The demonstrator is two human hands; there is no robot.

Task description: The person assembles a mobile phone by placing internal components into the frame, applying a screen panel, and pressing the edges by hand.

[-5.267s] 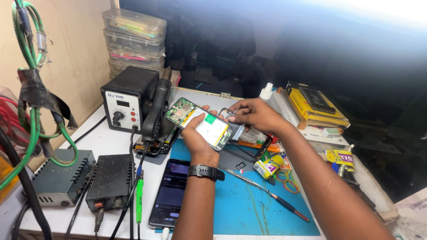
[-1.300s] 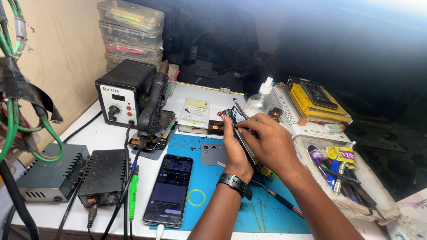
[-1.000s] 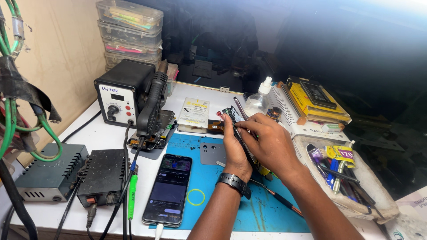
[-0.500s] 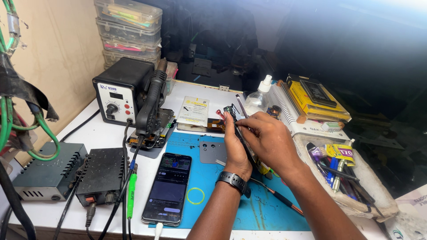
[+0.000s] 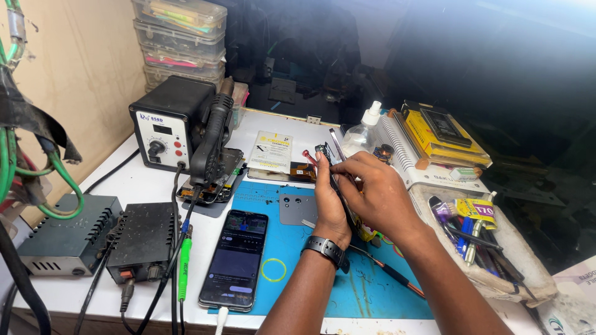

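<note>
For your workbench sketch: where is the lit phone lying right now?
In the head view, the phone lies flat on the blue mat's left edge, just left of the left hand's forearm and right of the black box.

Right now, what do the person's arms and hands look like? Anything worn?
Both forearms are bare, with no sleeves in view and no gloves. The left hand has a black wristwatch with a dark band strapped at the wrist. The right hand shows no watch, band or ring that I can make out. No markings visible on either arm.
</note>
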